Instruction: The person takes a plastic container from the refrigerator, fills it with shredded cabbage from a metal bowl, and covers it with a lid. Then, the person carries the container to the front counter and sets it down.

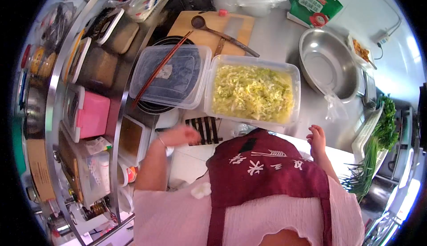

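Near the lower left edge of the worktop is my left hand (180, 136), its fingers smeared by motion and hard to make out. My right hand (316, 138) hangs at the front edge, fingers apart and slightly curled, holding nothing. Between and beyond them sits a clear plastic tub (296, 88) filled with shredded yellow-green vegetable (251, 92) in liquid. Left of it, a clear lid (142, 72) lies over a dark round pan, with reddish chopsticks (163, 68) across it. Neither hand touches the tub.
A cutting board (182, 23) carries a knife (229, 30) and a wooden ladle (222, 35). At the right stand a steel bowl (329, 63), a green bag (313, 8) and a basket (365, 130) with green herbs (387, 121). Shelves with a pink container (94, 114) line the left.
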A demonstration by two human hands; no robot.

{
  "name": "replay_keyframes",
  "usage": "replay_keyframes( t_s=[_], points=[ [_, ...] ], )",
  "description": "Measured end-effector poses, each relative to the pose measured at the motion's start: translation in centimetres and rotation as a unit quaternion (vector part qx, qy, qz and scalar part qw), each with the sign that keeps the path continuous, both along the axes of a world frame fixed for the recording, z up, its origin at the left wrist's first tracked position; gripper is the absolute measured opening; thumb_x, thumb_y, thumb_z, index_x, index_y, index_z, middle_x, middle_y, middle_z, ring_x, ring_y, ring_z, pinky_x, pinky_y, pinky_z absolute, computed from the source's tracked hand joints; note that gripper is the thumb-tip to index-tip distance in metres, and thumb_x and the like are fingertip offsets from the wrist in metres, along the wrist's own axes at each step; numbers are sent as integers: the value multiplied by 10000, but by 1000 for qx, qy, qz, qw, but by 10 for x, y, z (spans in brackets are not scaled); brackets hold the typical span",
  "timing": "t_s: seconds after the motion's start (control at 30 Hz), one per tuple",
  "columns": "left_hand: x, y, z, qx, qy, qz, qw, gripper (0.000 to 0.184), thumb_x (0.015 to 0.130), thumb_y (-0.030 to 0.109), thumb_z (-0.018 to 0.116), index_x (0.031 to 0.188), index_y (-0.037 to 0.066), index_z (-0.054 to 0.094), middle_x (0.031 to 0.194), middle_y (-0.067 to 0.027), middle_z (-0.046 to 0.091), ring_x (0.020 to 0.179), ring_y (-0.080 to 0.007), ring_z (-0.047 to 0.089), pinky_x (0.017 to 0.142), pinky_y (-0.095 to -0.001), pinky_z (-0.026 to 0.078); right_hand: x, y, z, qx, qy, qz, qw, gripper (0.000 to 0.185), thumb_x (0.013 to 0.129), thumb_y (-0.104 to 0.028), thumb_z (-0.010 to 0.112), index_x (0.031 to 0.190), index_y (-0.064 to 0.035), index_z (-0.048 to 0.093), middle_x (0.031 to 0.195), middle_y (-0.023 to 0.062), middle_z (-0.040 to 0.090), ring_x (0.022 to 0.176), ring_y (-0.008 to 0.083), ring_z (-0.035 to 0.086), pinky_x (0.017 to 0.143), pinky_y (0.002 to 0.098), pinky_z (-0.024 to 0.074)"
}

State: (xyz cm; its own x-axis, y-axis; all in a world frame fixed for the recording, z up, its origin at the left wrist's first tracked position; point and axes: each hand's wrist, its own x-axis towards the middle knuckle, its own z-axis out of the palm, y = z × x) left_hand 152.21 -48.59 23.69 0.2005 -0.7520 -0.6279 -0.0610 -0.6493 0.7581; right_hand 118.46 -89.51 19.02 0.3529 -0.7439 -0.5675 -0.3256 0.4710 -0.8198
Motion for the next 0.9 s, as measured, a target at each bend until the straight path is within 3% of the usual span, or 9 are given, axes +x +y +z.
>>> replay_keyframes(
  t_s=[0.03,0.1,0.13,0.17,0.23,0.37,0.43,0.67,0.9],
  points=[
    [17,-28,63,43,-218,-12,975,182,826,210,599,923,60,637,815,-52,648,728,-174,603,710,-292,485,3,1,1,0,1,5,1000,254,851,-151,528,1079,-46,496,945,68,552,614,121,512,501,235,386],
    [67,-31,66,-70,-451,167,874,115,794,160,593,873,81,617,823,-98,634,743,-232,616,675,-339,476,13,3,8,10,-3,52,999,231,860,-145,514,1067,-44,502,964,80,564,606,123,517,501,231,395],
    [98,-32,60,-74,-559,185,805,134,821,139,596,910,40,613,886,-110,632,770,-225,607,695,-315,477,17,4,10,7,-5,55,998,231,860,-145,514,1067,-44,502,964,80,564,606,123,517,501,231,395],
    [129,-31,44,-80,-628,215,744,172,791,205,619,916,87,618,916,-113,621,860,-302,585,765,-390,467,20,5,12,6,-5,75,997,217,866,-140,508,1059,-43,504,959,79,565,606,123,519,503,232,398],
    [164,-29,27,-11,-742,136,656,244,791,223,641,960,48,612,949,-146,628,880,-323,593,770,-409,469,23,8,13,16,-10,106,994,177,880,-136,498,1028,-40,513,941,76,577,608,121,526,509,232,405],
    [206,-20,-2,107,-695,139,697,239,782,241,647,949,76,607,963,-132,612,888,-331,578,806,-426,461,17,16,19,17,4,130,991,169,886,-153,500,1006,-38,527,914,73,600,619,118,536,526,236,416],
    [213,-18,-8,164,-596,179,766,253,779,236,653,948,60,586,980,-162,599,879,-349,576,791,-435,467,13,18,23,12,13,133,991,170,884,-156,500,1000,-35,530,905,73,602,621,120,539,531,239,418],
    [207,-14,-7,126,-636,89,756,149,833,154,577,909,32,539,958,-200,569,892,-383,564,758,-469,459,48,28,42,-52,19,215,975,175,875,-172,511,939,-14,549,837,68,613,637,121,547,560,250,433],
    [211,4,-12,94,-616,112,774,172,860,155,534,975,27,525,958,-192,577,902,-402,558,767,-473,447,169,67,58,-101,-47,454,884,246,877,-230,540,975,-5,562,818,72,606,692,144,575,632,272,473]
  ],
)
